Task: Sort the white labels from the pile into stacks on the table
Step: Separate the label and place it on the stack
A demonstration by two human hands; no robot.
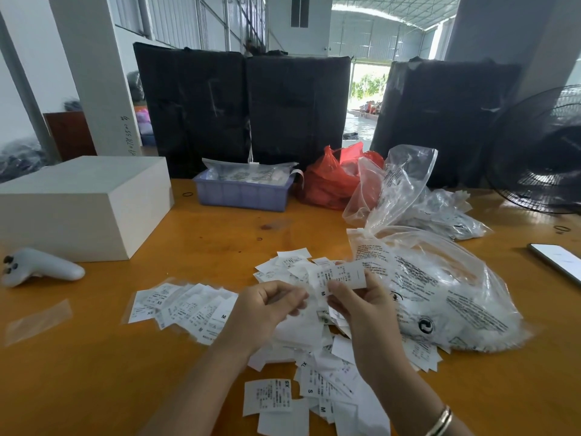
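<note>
Glossy wooden table [195, 247], crinkled clear plastic bag [440, 287], matt labels [188, 306].

Counts: 2 hands, left hand [267, 305] and right hand [358, 302]. 1 white box [85, 202] at 10 o'clock. 1 blue tray [242, 193], 1 red bag [333, 180] at 12. 1 fan [544, 149], 1 phone [558, 259] at 2–3. 1 controller [37, 267] at 9. Labels: too many to count.

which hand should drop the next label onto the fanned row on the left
Left. The left hand hovers right beside the fanned row of labels, while the right hand pinches the labels over the pile, farther away.
</note>
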